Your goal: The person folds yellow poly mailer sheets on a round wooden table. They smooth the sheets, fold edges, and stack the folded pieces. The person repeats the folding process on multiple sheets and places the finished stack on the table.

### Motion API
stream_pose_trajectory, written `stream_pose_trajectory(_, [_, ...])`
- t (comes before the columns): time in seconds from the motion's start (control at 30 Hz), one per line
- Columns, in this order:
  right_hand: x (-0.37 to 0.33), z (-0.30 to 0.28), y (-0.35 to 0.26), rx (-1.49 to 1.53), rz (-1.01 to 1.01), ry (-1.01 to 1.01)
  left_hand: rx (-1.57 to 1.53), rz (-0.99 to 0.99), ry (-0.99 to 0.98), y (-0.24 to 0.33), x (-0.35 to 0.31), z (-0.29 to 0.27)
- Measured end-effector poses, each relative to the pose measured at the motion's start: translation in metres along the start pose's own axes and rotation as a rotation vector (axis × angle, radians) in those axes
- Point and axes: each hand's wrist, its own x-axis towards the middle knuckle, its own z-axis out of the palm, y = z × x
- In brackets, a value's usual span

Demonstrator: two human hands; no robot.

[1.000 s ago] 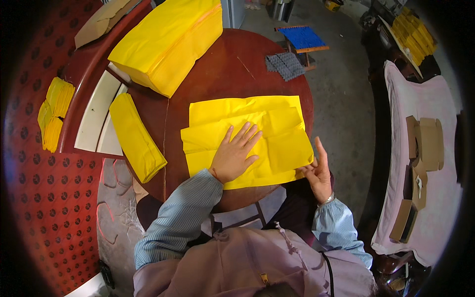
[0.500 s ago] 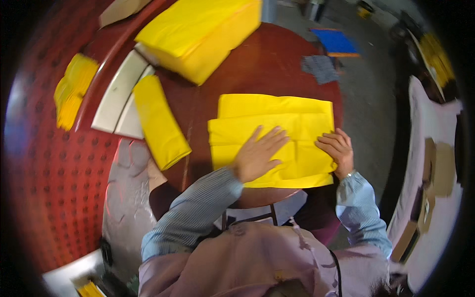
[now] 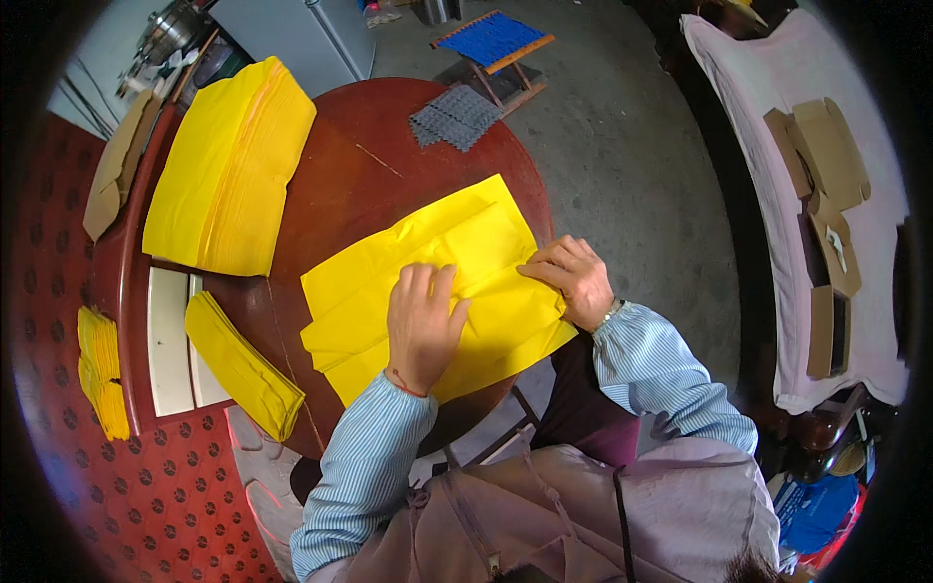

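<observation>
A creased yellow paper sheet [image 3: 428, 340], with folds running along its length, lies at a slant on the round reddish-brown table [image 3: 369, 117]. My right hand [image 3: 576, 282] closes on its right edge, fingers curled over and pinching the paper. On the middle of the sheet rests my left hand [image 3: 425, 330], fingers slightly bent and the thumb held apart, with nothing in its grasp. To the left of the sheet is a narrow folded yellow bundle [image 3: 243, 364]. Beyond that bundle stands a thick stack of yellow sheets [image 3: 228, 170].
A grey textured mat [image 3: 455, 119] lies at the table's far edge. Past it stands a stool with a blue woven seat [image 3: 494, 41]. More yellow packs [image 3: 100, 374] sit on red patterned material at the left. Open cardboard boxes [image 3: 831, 151] rest on a pale cloth at the right.
The view has swung to the right. The yellow sheet now lies turned at a slant. My left hand has gone from flat to bent fingers; my right hand still holds the right edge.
</observation>
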Motion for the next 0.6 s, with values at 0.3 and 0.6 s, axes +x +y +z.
stream_pose_trajectory(0.3, [-0.002,-0.01,-0.01,-0.01,0.122,-0.093,-0.077,-0.01,-0.049,0.013,0.038,0.037])
stream_pose_trajectory(0.6, [-0.002,-0.006,-0.009,0.063,0.122,-0.044,-0.111,-0.253,0.144,0.026,0.041,0.065])
